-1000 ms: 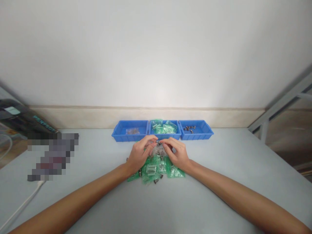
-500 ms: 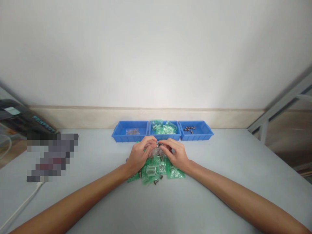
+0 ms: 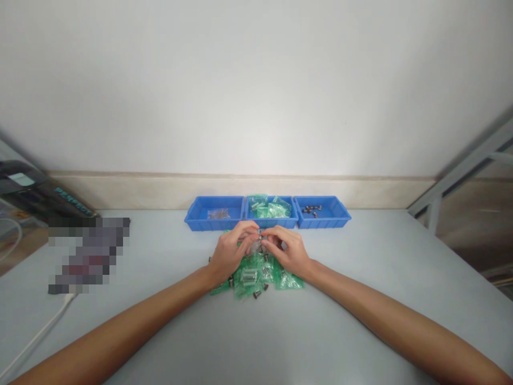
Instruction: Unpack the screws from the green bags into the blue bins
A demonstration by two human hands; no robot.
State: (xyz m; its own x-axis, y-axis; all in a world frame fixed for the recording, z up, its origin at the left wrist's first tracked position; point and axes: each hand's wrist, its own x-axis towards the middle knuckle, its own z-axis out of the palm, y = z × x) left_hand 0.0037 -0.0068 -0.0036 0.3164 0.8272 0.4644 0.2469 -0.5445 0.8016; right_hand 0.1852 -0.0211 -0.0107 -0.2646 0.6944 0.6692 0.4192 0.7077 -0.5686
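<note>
My left hand [image 3: 231, 248] and my right hand [image 3: 289, 249] meet over a pile of green-tinted plastic packets [image 3: 249, 275], fingertips nearly touching. Both hands are closed in a pinch. Between the fingertips shows a small shiny piece, too small to make out, with clear plastic just below it. Small dark metal parts with wide heads, like short bolts, lie among the packets; one such metal part [image 3: 257, 294] rests at the near edge of the pile. A flat green packet [image 3: 289, 280] lies under my right wrist. The fingers hide the back of the pile.
Three blue trays stand behind my hands: the left tray [image 3: 195, 220] has a clear packet [image 3: 218, 214], the middle tray [image 3: 272, 222] green packets, the right tray [image 3: 337, 218] several metal parts. A blurred dark object [image 3: 91, 256] with a white cable [image 3: 38, 338] lies at left.
The view has shifted slightly, so the table sits a little higher in the picture. My hands keep nearly the same pinched pose over the pile.
</note>
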